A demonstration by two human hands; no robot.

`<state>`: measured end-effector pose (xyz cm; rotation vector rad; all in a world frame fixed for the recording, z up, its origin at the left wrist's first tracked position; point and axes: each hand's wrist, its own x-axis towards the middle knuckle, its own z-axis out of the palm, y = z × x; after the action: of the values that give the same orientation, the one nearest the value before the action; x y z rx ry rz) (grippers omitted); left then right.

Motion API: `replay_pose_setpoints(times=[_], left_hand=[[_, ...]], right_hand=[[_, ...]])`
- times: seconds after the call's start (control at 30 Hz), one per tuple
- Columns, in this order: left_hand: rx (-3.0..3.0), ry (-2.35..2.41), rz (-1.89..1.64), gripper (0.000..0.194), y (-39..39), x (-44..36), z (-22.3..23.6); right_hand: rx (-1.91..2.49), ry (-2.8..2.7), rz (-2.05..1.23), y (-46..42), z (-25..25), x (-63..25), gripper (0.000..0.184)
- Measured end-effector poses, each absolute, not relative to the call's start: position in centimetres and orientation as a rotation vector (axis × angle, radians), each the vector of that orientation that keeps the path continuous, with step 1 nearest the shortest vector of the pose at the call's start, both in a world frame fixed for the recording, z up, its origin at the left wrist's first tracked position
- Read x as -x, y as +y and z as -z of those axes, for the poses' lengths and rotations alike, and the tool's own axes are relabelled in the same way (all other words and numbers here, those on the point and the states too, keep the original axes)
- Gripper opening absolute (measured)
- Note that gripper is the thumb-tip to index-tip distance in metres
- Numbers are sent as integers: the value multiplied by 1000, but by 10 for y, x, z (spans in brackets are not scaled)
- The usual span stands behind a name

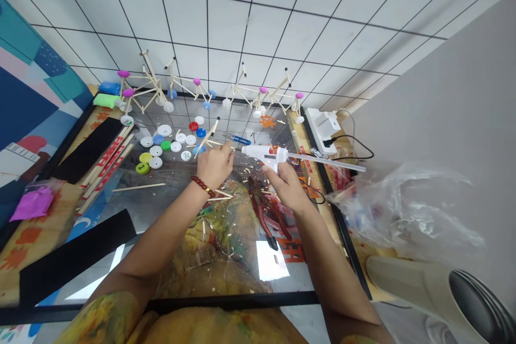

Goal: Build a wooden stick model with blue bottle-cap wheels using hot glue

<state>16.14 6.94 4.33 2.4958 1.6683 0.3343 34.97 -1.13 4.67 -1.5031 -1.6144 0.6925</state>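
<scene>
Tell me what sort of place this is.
Probably a handicraft workshop: a white hot glue gun in the right hand, small pale wooden-stick models, and scattered colourful plastic bottle caps.

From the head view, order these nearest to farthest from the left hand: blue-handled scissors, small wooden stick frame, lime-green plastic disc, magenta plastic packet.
1. Small wooden stick frame: just ahead of the left hand.
2. Blue-handled scissors: ahead, to the hand's right.
3. Lime-green plastic disc: left of the hand.
4. Magenta plastic packet: far left, on the table's edge area.
</scene>
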Motion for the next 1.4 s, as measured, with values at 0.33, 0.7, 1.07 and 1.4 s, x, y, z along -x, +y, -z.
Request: replay_pose_setpoints(times=[0.33,0.7,1.07,1.4], left_hand=[[-2495,1675,-350,38,68,-162,-45],[-2460,1685,-320,40,68,-162,-48],[-2480,1689,-345,38,68,-162,-46],[-2462,1697,-336,40,67,-162,-47]], right_hand=[[1484,-1620,-730,-10,-46,-348,36],[1505,-1501,-854,-15,-40,-355,34],[1489,-1405,-845,-14,-37,-355,34],[1472,-1443,-837,-13,-32,-351,35]])
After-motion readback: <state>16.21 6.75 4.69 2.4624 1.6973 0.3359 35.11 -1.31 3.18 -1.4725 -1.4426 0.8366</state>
